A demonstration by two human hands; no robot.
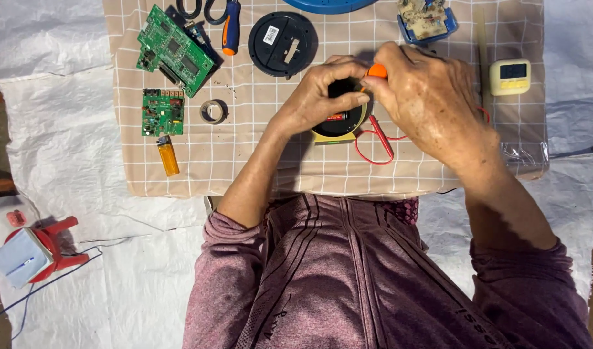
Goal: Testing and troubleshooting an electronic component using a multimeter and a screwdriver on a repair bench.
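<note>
Left hand grips a round yellow casing holding a battery; right hand pinches an orange-handled tool.

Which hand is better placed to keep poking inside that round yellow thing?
The right hand: it grips the orange-handled tool aimed into the round yellow device. The left hand only steadies it.

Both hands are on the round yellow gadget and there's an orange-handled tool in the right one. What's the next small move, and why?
Probably steady the round yellow device with the left hand before the tool goes any deeper. The right hand holds the orange-handled tool over the dark open middle, where a small red part shows, and red wires trail loose beside the case. The tool's tip is hidden, so ease in slowly.
</note>
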